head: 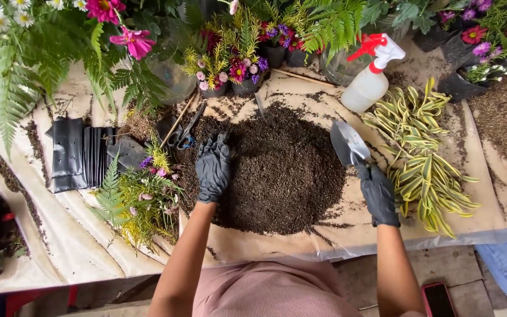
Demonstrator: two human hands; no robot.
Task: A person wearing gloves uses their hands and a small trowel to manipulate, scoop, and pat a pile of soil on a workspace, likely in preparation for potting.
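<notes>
Nearest you, at the worktop's front edge, your two forearms reach out over the paper-covered worktop (265, 246). Your left hand (213, 167), in a black glove, lies palm down on the left side of the soil heap (277, 170); its fingers (218, 144) are loosened and slightly spread, resting on the dark soil and grasping nothing that shows. Your right hand (378, 194), also gloved in black, is clenched around the handle of a small metal trowel (348, 142); the handle is hidden inside your fist, and the grey blade stands up and away from you, at the right rim of the heap.

Left of your left hand, a bunch of ferny greens with small purple and pink flowers (142, 199) lies near the front left of the paper. Beyond it sits a stack of black plastic nursery bags (80, 154). Just right of your right hand lies a sheaf of yellow-and-green striped leaves (421, 155).

Farther out, scissors (184, 136) lie just past the heap's left side. A white spray bottle with a red trigger (372, 76) stands toward the far right. Along the far edge, small black pots of mixed flowers (236, 73) stand among ferns (24, 76).
</notes>
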